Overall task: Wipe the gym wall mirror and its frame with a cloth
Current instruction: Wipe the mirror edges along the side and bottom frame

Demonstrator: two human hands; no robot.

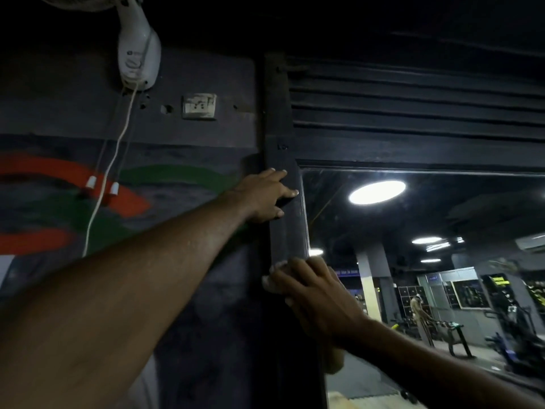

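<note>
At the mirror's left edge, both hands are on the dark vertical frame (290, 234).

- Left hand (262, 196): high on the frame, just below the top corner. Grip spread, fingers straight, tips laid on the frame. Holds nothing that can be made out.
- Right hand (318, 299): lower on the frame, where it meets the glass. Grip spread flat, fingers pressing a pale cloth (272, 276) against the frame. The cloth shows past the fingertips and hangs blurred below the palm. Thumb hidden.
- Mirror (413, 216): right of the frame, top edge under a dark beam. Its reflection shows a round ceiling lamp (377, 192), smaller lamps, a pillar, gym machines, a distant person and a block of lockers (411, 299). Locker contents too small to tell.
- Above the mirror: dark horizontal slats (413, 104).
- Wall (191, 137): left of the frame, dark grey, painted with red and green curved bands (73, 172).
- Fan base (138, 54): white, mounted high on the wall. A white cord (118, 154) and two pull-strings hang from it.
- Socket plate (199, 107): on the wall, right of the fan base, with small holes beside it.

Lighting dim; the corners of the view are dark.
</note>
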